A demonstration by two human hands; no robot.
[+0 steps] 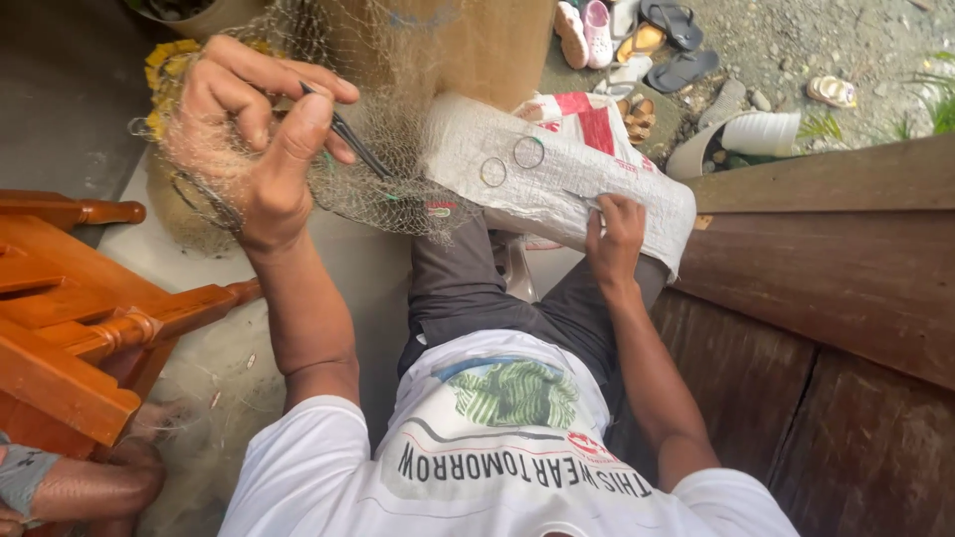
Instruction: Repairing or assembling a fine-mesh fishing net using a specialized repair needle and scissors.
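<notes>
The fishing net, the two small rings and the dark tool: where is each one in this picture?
fishing net [393, 194], head view, on the mesh hanging below the left hand.
two small rings [528, 152], head view, on the rim of the right-hand ring.
dark tool [350, 141], head view, on its slim shaft.

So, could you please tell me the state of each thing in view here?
Left hand: raised, gripping a thin dark tool and the net.
Fishing net: bunched, hanging from the left hand.
Right hand: pressed on the sack.
White woven sack: crumpled across the lap.
</notes>
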